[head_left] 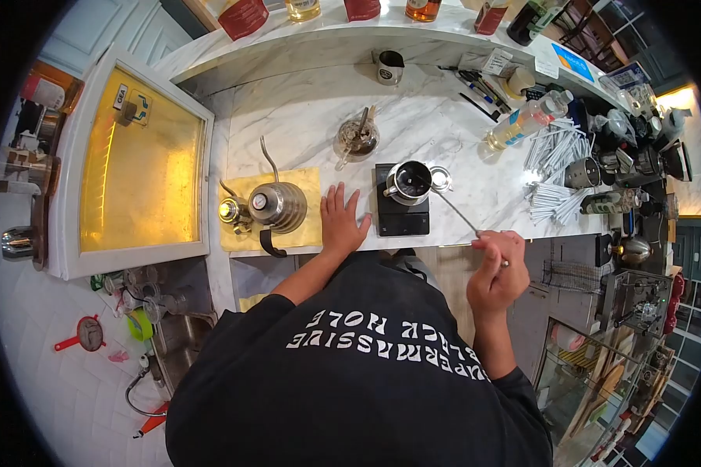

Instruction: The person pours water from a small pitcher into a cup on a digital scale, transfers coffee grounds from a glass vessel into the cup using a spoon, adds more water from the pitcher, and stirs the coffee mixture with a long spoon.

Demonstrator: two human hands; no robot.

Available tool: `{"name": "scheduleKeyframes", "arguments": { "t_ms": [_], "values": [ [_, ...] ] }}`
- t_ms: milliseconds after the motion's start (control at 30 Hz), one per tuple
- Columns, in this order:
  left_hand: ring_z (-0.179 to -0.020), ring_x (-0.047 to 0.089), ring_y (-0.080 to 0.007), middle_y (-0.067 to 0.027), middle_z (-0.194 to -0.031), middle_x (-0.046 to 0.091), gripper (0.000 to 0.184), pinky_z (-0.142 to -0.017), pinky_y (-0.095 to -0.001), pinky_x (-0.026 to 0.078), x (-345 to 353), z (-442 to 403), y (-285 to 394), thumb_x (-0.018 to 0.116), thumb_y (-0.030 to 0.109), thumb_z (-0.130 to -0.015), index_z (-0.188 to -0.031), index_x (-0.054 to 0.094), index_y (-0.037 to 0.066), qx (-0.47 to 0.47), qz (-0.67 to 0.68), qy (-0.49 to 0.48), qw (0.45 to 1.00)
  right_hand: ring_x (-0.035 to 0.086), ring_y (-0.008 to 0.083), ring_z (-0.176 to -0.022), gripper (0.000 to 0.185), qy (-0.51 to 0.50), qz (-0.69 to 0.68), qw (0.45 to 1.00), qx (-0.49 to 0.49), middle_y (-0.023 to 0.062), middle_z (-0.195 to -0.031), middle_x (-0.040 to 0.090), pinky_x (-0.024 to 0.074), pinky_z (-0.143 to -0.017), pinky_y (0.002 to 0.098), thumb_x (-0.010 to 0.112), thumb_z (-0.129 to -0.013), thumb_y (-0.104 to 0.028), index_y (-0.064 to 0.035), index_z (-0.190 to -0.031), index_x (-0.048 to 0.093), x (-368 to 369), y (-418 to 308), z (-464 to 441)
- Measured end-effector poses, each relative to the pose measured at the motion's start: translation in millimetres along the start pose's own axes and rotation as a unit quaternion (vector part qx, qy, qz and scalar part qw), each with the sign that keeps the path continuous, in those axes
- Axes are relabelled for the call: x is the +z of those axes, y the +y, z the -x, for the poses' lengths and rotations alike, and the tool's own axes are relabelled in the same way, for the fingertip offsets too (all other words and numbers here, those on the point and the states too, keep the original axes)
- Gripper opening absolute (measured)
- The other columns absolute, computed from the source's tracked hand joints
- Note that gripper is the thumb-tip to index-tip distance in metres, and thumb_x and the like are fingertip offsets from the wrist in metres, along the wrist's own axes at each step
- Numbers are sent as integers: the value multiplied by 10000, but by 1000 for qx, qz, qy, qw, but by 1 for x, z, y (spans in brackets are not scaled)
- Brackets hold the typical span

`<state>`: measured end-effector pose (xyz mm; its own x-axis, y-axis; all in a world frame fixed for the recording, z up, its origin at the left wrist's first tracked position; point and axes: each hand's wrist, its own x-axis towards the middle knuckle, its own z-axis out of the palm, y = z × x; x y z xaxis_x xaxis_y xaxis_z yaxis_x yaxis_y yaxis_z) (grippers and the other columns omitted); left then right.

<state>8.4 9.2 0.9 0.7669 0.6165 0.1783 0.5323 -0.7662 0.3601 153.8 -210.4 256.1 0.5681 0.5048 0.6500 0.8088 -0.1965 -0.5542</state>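
My left hand [343, 222] lies flat on the counter with its fingers stretched out, by the right edge of a yellow cloth [305, 194]. My right hand [500, 268] is closed round the end of a long thin metal spoon [461, 214]. Its far end reaches the rim of a metal cup [393, 191] that has dark contents; whether the tip is inside is hard to make out. Under the cup sits a black scale [403, 224]. Touching or close beside the cup is a small round metal piece [441, 179]. Behind stands a glass pot [357, 142] with dark contents.
A gooseneck kettle [279, 208] and a small gas burner [235, 210] stand on the cloth. To the right are a plastic bottle [514, 128], wrapped straws [557, 156] and pens [483, 86]. A small dark pitcher [389, 68] stands at the back. An open fridge door [144, 163] is left.
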Motion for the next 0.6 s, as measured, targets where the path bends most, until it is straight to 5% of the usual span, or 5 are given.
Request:
{"name": "scheduleKeyframes", "arguments": {
  "t_ms": [600],
  "values": [
    [-1510,276,-446,-240,-1600,370,649,-1222,-605,205,2,0,-2,697,401,-885,-1445,570,97,5,16,7,1000,719,265,-809,99,-4,-13,1000,6,82,-840,717,488,-890,459,582,-1004,-26,-23,-920,634,-8,-2,4]
  ]
}}
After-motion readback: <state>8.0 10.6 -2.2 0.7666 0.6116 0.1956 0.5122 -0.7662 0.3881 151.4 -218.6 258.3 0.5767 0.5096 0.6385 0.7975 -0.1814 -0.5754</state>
